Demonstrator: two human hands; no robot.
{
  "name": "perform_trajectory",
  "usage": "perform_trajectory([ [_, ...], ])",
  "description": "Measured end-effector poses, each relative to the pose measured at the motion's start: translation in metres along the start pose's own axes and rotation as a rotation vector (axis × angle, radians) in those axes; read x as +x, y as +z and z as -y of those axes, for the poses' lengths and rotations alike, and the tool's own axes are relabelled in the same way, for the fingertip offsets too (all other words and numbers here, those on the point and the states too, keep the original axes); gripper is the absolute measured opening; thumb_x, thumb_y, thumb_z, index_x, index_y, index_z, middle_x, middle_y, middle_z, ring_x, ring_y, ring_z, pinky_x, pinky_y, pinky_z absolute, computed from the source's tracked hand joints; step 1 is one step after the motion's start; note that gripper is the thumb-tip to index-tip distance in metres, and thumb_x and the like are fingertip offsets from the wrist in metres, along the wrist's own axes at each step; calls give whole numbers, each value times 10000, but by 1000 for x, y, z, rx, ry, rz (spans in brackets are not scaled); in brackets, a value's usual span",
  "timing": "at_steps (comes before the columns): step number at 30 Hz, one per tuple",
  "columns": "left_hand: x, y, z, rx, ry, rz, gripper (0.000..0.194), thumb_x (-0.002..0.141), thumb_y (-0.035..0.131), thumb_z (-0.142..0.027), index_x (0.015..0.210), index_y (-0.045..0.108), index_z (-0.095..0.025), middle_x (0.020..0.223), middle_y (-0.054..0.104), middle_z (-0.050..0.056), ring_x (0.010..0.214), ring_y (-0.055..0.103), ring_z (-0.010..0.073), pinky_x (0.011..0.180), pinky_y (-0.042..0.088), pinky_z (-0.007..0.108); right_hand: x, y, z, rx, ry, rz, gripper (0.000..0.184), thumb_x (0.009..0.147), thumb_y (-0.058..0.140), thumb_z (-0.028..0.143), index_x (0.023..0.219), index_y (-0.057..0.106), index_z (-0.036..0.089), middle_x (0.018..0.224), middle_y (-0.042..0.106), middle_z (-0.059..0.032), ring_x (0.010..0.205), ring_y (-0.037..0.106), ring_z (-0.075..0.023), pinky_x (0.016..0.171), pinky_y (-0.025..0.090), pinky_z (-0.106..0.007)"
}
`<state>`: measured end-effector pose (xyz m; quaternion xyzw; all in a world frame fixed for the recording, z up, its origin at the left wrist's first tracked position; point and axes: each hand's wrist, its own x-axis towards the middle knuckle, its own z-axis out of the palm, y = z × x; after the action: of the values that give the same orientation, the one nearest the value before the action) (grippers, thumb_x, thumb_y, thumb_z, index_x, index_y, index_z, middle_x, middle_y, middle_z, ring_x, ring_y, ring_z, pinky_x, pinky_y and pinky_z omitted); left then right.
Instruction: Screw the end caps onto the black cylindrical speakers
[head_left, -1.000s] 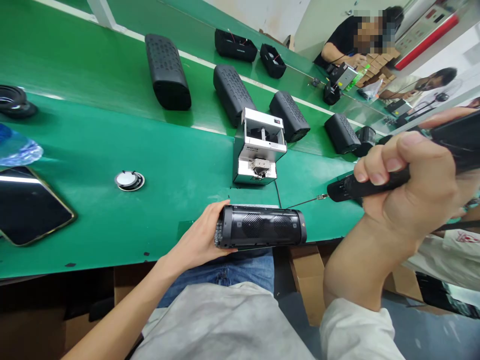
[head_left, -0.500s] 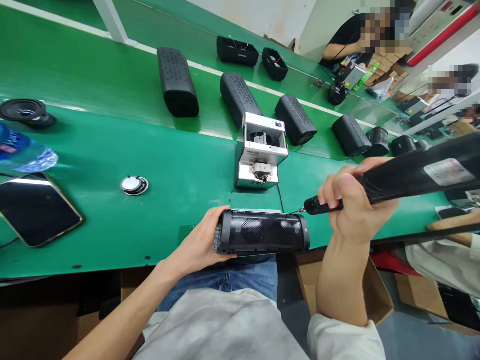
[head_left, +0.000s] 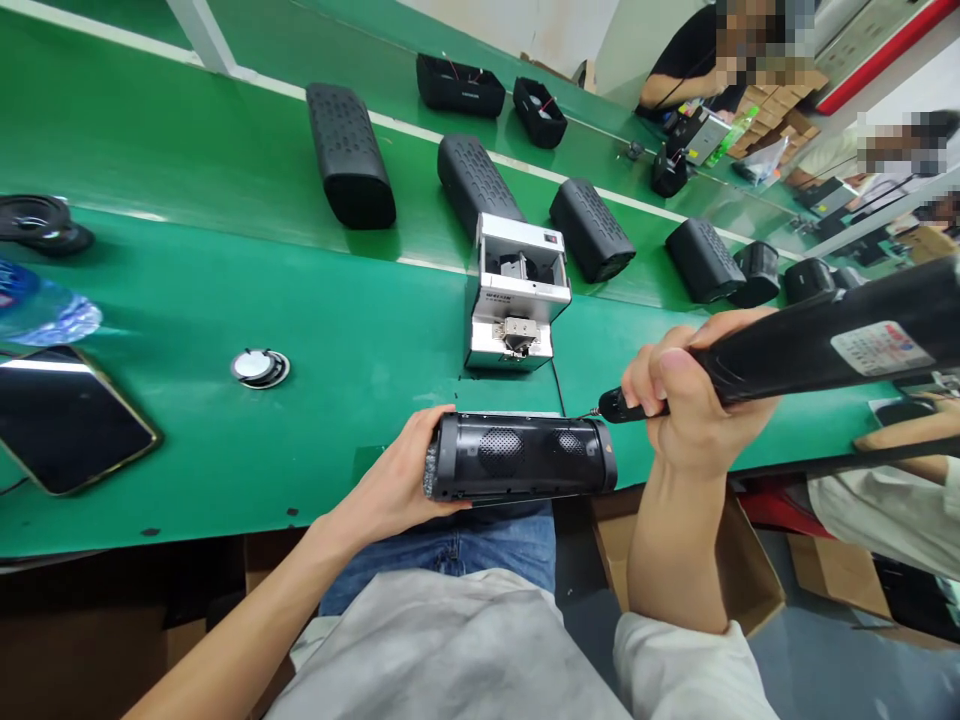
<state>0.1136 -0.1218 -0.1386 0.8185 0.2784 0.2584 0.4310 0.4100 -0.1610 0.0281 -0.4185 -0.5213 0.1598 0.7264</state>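
A black speaker unit [head_left: 531, 458] with two perforated grilles lies lengthwise at the bench's front edge. My left hand [head_left: 412, 465] is closed around its left end. In my right hand [head_left: 694, 395] is a black electric screwdriver [head_left: 810, 345], held level with its body pointing off to the right. The bit's thin tip reaches the upper right edge of the speaker unit; whether it touches a screw is too small to tell. Just behind the speaker stands a silver screw feeder [head_left: 517, 295] with a metal pick-up block at its front.
Several black speaker housings [head_left: 351, 155] stand along the green bench behind the feeder. On the left lie a phone [head_left: 71, 420], a plastic bottle [head_left: 45, 305], a loose speaker driver [head_left: 41, 222] and a small round part [head_left: 259, 368]. Cardboard boxes sit below; co-workers are at the right.
The screwdriver and my right hand have shifted slightly left, its tip still by the speaker's upper right edge. My left hand keeps its hold. The whole view has shifted a little.
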Motion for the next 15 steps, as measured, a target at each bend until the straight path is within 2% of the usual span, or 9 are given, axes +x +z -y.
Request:
perform_trajectory([
  [3, 0, 1, 0, -3, 8, -2, 1150, 786, 1046, -326, 1715, 367, -308, 1646, 588, 189, 1525, 637, 462, 1251, 586, 702, 7, -1, 5, -32, 43, -4, 239, 840, 888, 177, 948, 700, 278, 639, 579, 100, 367, 478, -117, 366, 420, -255],
  [6, 0, 2, 1, 6, 26, 4, 1187, 786, 1049, -309, 1731, 330, -303, 1676, 556, 205, 1563, 603, 472, 1271, 561, 716, 21, 5, 24, -43, 29, 40, 268, 837, 868, 177, 1064, 795, 299, 585, 554, 100, 356, 442, -128, 358, 403, -273],
  [8, 0, 3, 1, 12, 38, 8, 1207, 782, 1054, -288, 1736, 314, -303, 1692, 540, 213, 1581, 584, 477, 1284, 548, 714, 33, 18, 39, -55, -71, -37, 313, 851, 799, 149, 1115, 823, 314, 577, 498, 104, 373, 383, -109, 359, 338, -256],
  [10, 0, 3, 0, 13, 48, 8, 1215, 777, 1058, -267, 1735, 313, -304, 1700, 535, 214, 1590, 576, 478, 1289, 546, 703, 45, 36, 48, -62, -195, -183, 268, 868, 727, 116, 1045, 796, 306, 617, 439, 87, 434, 374, -100, 398, 317, -251],
  [12, -1, 3, 0, 13, 50, 6, 1213, 777, 1055, -254, 1735, 314, -311, 1700, 537, 209, 1590, 577, 477, 1291, 548, 696, 57, 56, 45, -72, -287, -262, 170, 893, 702, 131, 934, 694, 295, 631, 390, 78, 469, 395, -112, 434, 337, -269],
  [13, -1, 3, 0, 14, 49, 5, 1217, 774, 1055, -252, 1736, 312, -315, 1699, 538, 205, 1589, 579, 477, 1293, 548, 697, 62, 66, 39, -81, -313, -257, 153, 907, 717, 168, 911, 634, 298, 622, 376, 81, 465, 402, -119, 438, 347, -281],
  [15, -1, 3, 0, 20, 46, 4, 1237, 768, 1061, -255, 1740, 298, -322, 1695, 537, 204, 1585, 583, 478, 1297, 545, 703, 70, 80, 22, -136, -310, -208, 236, 944, 779, 312, 913, 545, 309, 596, 379, 88, 449, 403, -131, 438, 370, -311],
])
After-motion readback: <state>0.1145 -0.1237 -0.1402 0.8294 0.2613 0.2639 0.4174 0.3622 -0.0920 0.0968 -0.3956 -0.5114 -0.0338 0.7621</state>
